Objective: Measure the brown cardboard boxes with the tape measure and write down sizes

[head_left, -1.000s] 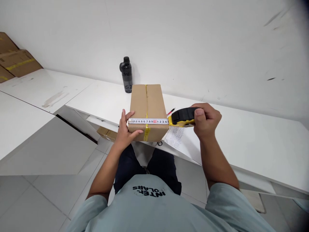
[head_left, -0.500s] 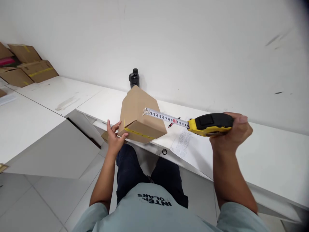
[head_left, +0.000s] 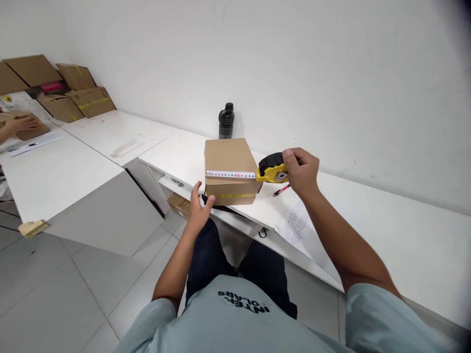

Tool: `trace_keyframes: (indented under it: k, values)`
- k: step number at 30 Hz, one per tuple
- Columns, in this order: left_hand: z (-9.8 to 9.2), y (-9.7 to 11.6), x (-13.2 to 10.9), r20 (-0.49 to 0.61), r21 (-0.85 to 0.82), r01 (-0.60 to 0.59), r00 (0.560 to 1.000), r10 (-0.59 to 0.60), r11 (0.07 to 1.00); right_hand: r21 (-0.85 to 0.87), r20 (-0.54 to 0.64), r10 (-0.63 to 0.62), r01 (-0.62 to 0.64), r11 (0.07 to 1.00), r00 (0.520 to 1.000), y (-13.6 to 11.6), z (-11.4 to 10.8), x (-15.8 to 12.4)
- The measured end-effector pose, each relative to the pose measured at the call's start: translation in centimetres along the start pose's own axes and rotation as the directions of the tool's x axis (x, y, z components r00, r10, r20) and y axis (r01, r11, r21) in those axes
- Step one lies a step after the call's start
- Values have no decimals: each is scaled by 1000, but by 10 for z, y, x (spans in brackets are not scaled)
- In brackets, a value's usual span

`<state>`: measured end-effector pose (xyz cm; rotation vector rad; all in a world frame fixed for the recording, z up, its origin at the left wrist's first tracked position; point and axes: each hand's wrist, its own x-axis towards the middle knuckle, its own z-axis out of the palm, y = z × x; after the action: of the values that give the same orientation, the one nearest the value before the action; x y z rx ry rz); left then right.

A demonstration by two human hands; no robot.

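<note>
A closed brown cardboard box (head_left: pixel 231 156) with yellow tape along its front sits at the front edge of the white table. My right hand (head_left: pixel 303 171) is wrapped around a yellow and black tape measure (head_left: pixel 272 167) just past the box's right side. Its pulled-out blade (head_left: pixel 230 175) runs across the box top, parallel to the front edge, with the hook end near the left edge. At the box's front left corner is my left hand (head_left: pixel 199 212), fingers apart, the thumb against the corner.
A black bottle (head_left: pixel 226 121) stands behind the box by the wall. To the right lie a red and black pen (head_left: pixel 281 190) and a written sheet (head_left: pixel 298 228). Several cartons (head_left: pixel 91 101) are stacked far left, where another person's hand (head_left: pixel 22 123) rests on a box.
The box has turned square to me. My right hand has brought the tape measure left and down, so the blade now spans the box top. My left hand's grip has loosened.
</note>
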<state>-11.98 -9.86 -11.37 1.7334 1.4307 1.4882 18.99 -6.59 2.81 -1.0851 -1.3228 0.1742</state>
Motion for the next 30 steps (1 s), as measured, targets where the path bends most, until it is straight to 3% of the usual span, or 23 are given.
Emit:
trace_keyframes:
  k: [3, 7, 12, 17, 23, 30]
  values:
    - [1, 27, 14, -84, 130, -194, 975, 205, 972, 12, 74, -14, 13, 1000, 997, 0, 14, -4]
    - [5, 46, 29, 4, 356, -347, 929, 370, 868, 23, 104, -4, 2, 1000, 995, 6, 19, -9]
    - [13, 53, 26, 81, 544, -363, 920, 383, 757, 13, 83, 34, -35, 999, 996, 17, 10, -5]
    - [20, 63, 30, 158, 610, -374, 921, 356, 698, -9, 60, 43, -42, 999, 997, 29, -7, 1]
    - [28, 62, 40, 173, 488, -375, 927, 334, 788, -31, 39, 23, -22, 999, 999, 47, -24, 5]
    - [28, 55, 42, 147, 422, -353, 935, 322, 835, -55, -73, 4, -8, 998, 997, 78, -35, 38]
